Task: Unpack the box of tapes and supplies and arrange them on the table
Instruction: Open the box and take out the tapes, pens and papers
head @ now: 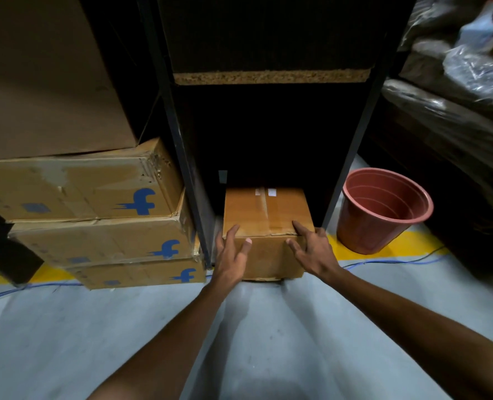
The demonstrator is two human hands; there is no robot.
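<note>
A small brown cardboard box (265,210), taped shut along its top seam, sits on the floor under a dark metal shelf rack. My left hand (231,255) touches its front left corner with fingers spread and fairly straight, thumb on the front face. At the front right corner, my right hand (311,249) lies with one finger on the top edge and the others against the front face. Neither hand curls round the box. No tapes or supplies are visible.
Three stacked cardboard boxes with blue logos (95,215) stand to the left, a larger box above them. A red plastic bucket (384,209) stands to the right. The rack's dark posts (187,174) flank the small box. Blue cables (384,262) and a yellow line cross the grey floor.
</note>
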